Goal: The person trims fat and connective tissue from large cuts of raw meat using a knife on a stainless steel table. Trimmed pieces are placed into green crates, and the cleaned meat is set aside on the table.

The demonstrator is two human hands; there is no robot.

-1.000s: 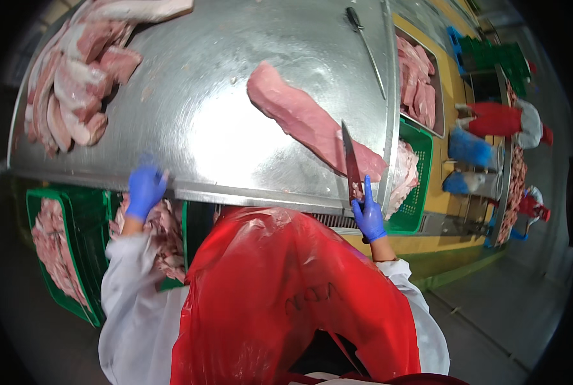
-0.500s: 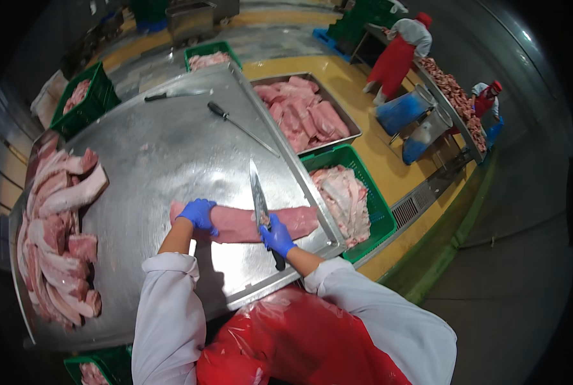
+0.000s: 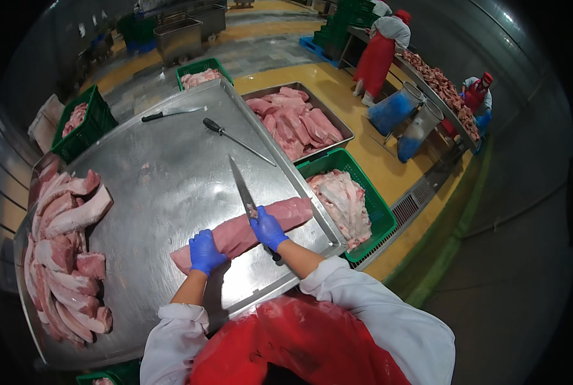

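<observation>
A long, pink boneless loin of meat (image 3: 236, 237) lies slantwise on the metal table (image 3: 138, 224), its right end farther from me. My left hand (image 3: 206, 253), in a blue glove, is closed over the loin near its left end. In my gloved right hand (image 3: 268, 230) is a knife (image 3: 242, 185), gripped by its black handle. The blade crosses above the loin and points away from me, slightly left. A small scrap of meat seems to cling to the blade close to my fingers.
Fatty meat strips (image 3: 61, 256) are heaped at the table's left. A sharpening steel (image 3: 238, 140) and a second knife (image 3: 171, 114) lie at the far side. Beyond the right edge stand a metal tray (image 3: 347, 136) of loins and a green crate (image 3: 384, 215) of trimmings. Co-workers (image 3: 376, 58) stand farther off.
The loin has turned, its left end coming nearer to me. My left hand moved toward me with it. The knife in my right hand has swung its tip leftward.
</observation>
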